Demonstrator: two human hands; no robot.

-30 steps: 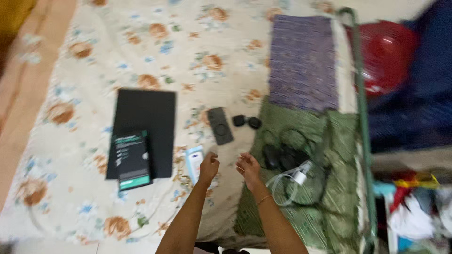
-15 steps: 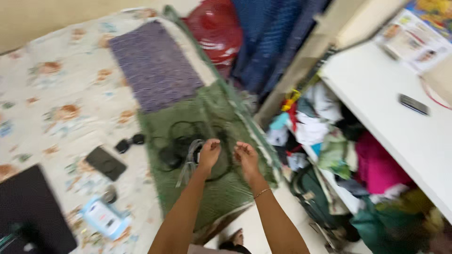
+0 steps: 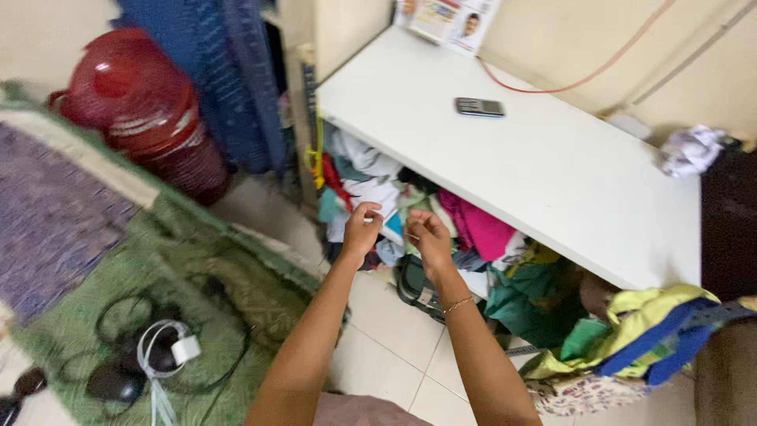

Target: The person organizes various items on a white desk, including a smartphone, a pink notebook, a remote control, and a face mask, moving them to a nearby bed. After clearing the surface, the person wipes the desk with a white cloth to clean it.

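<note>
While both hands hang in the air before the open space under the white worktop (image 3: 552, 181), neither touches anything that can be made out. The left hand (image 3: 363, 229) is half-curled with its fingertips drawn to the thumb. The right hand (image 3: 430, 237), a thin bangle (image 3: 457, 304) on its wrist, is curled much the same, close beside it. Whether either pinch holds something small I cannot tell; motion blur hides it.

Nearest thing: the clothes heap (image 3: 371, 177), stuffed under the worktop's front edge and spilling toward the tiled floor (image 3: 386, 323). White and teal pieces lie at its left end, and a pink cloth (image 3: 481, 229) sits just right of the hands. A dark bag (image 3: 414, 284) stands on the floor below them.

Judgement on handling: the heap is loose and tangled, so a piece is best taken by a free edge with one hand while the other steadies what lies around it. A hard pull would likely drag neighbouring pieces onto the floor.

On the worktop: a dark handset (image 3: 479, 107) near the back edge, and a crumpled white cloth (image 3: 690, 150) at the far right corner. Both lie well apart from the hands. To the left, a green mat (image 3: 197, 292) carries black cables and a white charger (image 3: 185, 347). A red container (image 3: 142, 102) stands beyond it.
</note>
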